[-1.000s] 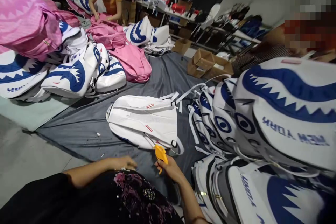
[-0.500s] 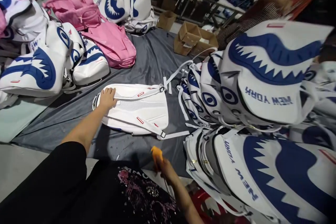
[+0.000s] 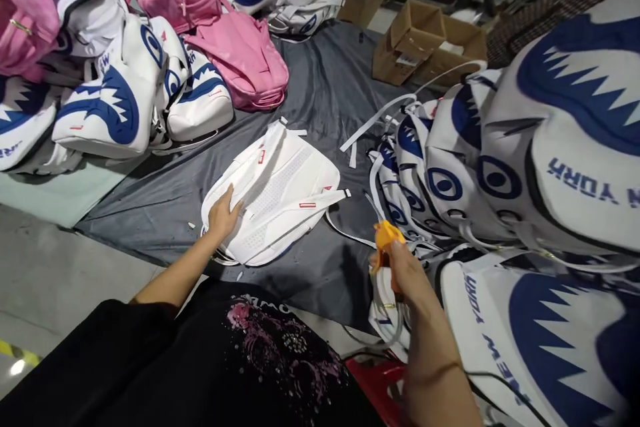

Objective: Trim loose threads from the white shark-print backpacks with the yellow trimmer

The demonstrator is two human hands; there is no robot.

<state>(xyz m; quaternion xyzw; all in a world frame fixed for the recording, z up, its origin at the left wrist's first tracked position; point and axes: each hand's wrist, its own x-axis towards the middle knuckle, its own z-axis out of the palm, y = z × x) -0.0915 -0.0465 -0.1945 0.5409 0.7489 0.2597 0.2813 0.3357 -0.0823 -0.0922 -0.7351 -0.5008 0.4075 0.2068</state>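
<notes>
A white backpack (image 3: 280, 180) lies with its strap side up on the dark grey cloth (image 3: 325, 93), tilted at an angle. My left hand (image 3: 225, 215) is on its lower left part, fingers bent over the white fabric near one shoulder strap. To the right, my right hand (image 3: 407, 273) is wrapped round an orange tool (image 3: 387, 237), with a cord hanging below it. The tool is beside the stacked white and blue backpacks and does not touch the backpack on the cloth. A thin white strap runs from that backpack toward the tool.
White and blue backpacks (image 3: 565, 167) are piled high on the right. More white ones (image 3: 110, 107) and pink backpacks (image 3: 245, 53) fill the upper left. Cardboard boxes (image 3: 410, 40) stand at the back. Loose straps (image 3: 375, 121) trail from the right pile.
The white backpack has turned, its right end swinging away, with my left hand still on it. My right hand has raised the orange tool and moved it right. The view has shifted.
</notes>
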